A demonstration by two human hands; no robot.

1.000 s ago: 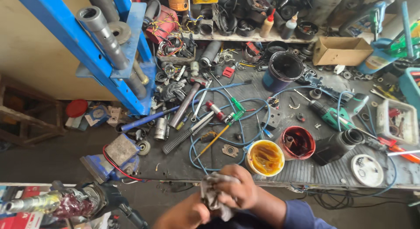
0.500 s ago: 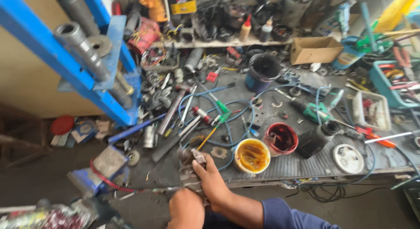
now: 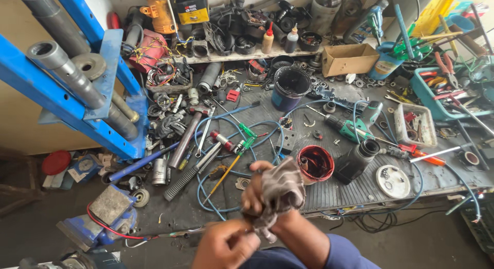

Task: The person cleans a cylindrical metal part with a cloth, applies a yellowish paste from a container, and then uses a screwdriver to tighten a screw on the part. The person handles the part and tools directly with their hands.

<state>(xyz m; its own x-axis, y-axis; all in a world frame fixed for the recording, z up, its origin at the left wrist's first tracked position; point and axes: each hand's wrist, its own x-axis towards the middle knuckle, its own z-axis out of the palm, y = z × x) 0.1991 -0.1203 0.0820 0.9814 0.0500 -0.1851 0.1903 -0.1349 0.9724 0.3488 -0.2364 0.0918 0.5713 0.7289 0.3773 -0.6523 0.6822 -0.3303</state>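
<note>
bench: a dark ribbed mat covers it, crowded with tools, metal parts and loops of blue cable; it fills most of the view ahead of the person.
blue press frame: stands at the bench's left end, with grey steel cylinders slanting through it.
cardboard box: open, toward the back of the bench, right of centre.
dark paint tub: round and open, just left of the cardboard box and nearer the person.
green power drill: lies on its side right of centre, a blue cable running past it.
black cylinder: lies tilted just right of the red tin.
red tin: open, near the front edge, just beyond and right of the rag.
rag: grey, crumpled and mottled, held up over the bench's front edge at the bottom centre; it is bunched over the right hand and trails down toward the left hand.
right hand: raised, wrist up from a blue sleeve; its fingers are curled closed into the rag, which wraps most of the hand.
left hand: lower and nearer the camera, just below the right one; its fingers are closed, pinching the rag's lower end where it hangs by the right wrist.
yellow-handled screwdriver: lies slanted on the mat just left of the hands, apart from them.
</note>
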